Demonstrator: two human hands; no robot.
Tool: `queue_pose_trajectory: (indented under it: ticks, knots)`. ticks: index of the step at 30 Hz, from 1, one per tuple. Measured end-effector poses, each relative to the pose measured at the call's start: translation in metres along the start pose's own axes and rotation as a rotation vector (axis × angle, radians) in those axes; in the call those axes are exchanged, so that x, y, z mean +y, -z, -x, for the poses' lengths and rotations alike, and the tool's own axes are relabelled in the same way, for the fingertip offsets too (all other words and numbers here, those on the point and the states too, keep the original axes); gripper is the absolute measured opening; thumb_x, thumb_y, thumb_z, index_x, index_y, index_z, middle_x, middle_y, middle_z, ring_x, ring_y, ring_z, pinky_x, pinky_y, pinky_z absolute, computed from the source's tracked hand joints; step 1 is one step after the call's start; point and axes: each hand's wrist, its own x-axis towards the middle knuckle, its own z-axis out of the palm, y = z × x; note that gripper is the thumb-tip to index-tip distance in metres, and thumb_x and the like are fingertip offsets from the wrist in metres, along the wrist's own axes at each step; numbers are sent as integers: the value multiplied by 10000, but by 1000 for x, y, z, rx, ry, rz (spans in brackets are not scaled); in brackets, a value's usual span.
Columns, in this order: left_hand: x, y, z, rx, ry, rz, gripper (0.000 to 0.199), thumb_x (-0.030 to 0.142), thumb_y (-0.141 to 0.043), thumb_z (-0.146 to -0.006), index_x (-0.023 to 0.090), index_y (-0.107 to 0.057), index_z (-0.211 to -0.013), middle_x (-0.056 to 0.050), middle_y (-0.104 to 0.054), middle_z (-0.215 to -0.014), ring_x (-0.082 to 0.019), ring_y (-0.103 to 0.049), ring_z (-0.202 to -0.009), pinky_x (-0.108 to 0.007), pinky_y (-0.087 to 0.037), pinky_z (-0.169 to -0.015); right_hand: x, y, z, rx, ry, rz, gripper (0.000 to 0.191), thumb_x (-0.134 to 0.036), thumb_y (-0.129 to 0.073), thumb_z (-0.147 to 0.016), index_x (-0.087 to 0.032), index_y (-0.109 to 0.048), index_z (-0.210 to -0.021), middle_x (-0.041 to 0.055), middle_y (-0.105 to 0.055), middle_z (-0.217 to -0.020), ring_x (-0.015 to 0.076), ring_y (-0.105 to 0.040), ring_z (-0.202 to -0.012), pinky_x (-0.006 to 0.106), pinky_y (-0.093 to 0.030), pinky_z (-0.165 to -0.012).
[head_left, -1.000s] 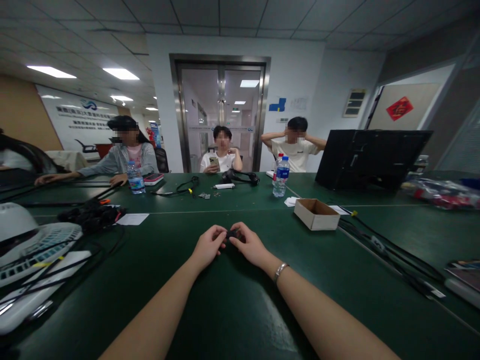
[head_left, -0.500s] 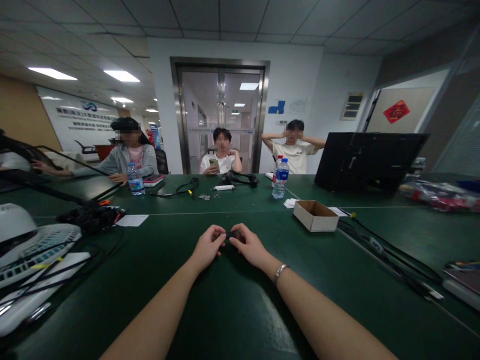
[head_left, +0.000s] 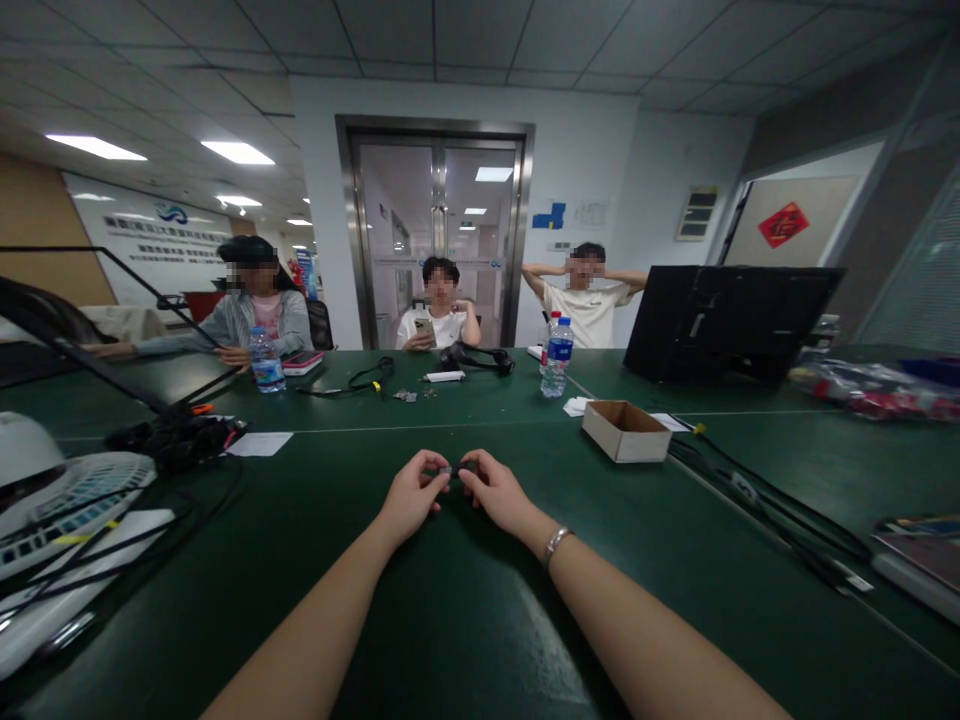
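Observation:
Between my two hands, above the dark green table [head_left: 465, 610], is a small dark object [head_left: 455, 470], too small to name. My left hand [head_left: 415, 497] pinches its left end between thumb and fingers. On the other side my right hand [head_left: 496, 490], with a silver band at the wrist, grips the right end the same way. The fingertips almost meet and cover most of the object.
An open cardboard box [head_left: 626, 432] stands right of my hands, with black cables [head_left: 757, 500] beyond it. Left are a white fan [head_left: 82, 500] and a black device [head_left: 176, 435]. Water bottles [head_left: 557, 358] and a monitor [head_left: 727, 325] stand farther back. Several people sit opposite.
The view has shifted slightly, so the surroundings sit a little more to the left. Both hands keep hold of the small dark object in nearly the same pose.

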Motion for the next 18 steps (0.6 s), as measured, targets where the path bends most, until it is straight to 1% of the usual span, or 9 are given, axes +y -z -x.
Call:
queue_pose_trajectory:
  ticks: [2,4,7,9,11,14,18]
  knots:
    - [1,-1,0,2,5,17,211,305,-597,-756,195,-522,-919,-36,-547,-966,-149,-617,-770,-172,-471,-454,1,0,0,5,0,6,157,-255,-504,-863,-182,-517,-1001,-46,-534,-646,81,-507,-501,201,-419,-479]
    - [1,-1,-1,12,13,35,246,310,-619,-744,198,-512,-935,-42,-554,-988,-154,-633,-767,-180,-477,-459,2,0,-1,15,4,9,159,-252,-506,-860,-185,-515,-1003,-49,-531,-642,81,-505,-493,199,-416,-473]
    - [-1,-1,-4,53,83,59,313,359,-630,-748,196,-498,-980,-63,-584,-1007,-155,-657,-699,-193,-474,-453,3,0,-1,30,21,12,172,-258,-512,-854,-191,-511,-1012,-55,-523,-641,79,-500,-483,199,-410,-466]
    - [-2,-1,-6,67,162,70,312,403,-603,-774,174,-510,-965,-69,-619,-925,-146,-654,-626,-197,-466,-452,3,0,-1,33,29,20,173,-260,-514,-852,-193,-513,-1012,-55,-522,-645,79,-500,-482,201,-411,-473]
    - [-3,-1,-8,56,214,71,300,424,-575,-798,149,-534,-912,-58,-634,-793,-135,-639,-582,-195,-463,-463,3,0,-1,32,27,24,169,-257,-514,-853,-194,-514,-1010,-54,-522,-646,80,-501,-484,204,-414,-480]
    - [-5,0,-8,37,205,77,279,408,-585,-799,138,-557,-861,-39,-624,-701,-123,-622,-582,-187,-461,-480,2,-1,0,29,11,13,162,-255,-513,-855,-193,-508,-1004,-53,-521,-641,82,-498,-480,206,-414,-477]
    - [-6,1,-7,30,155,120,261,372,-639,-766,155,-561,-888,-33,-626,-766,-125,-624,-643,-183,-464,-486,2,0,0,19,1,18,165,-262,-513,-856,-197,-507,-1008,-48,-528,-656,82,-502,-487,206,-417,-477]
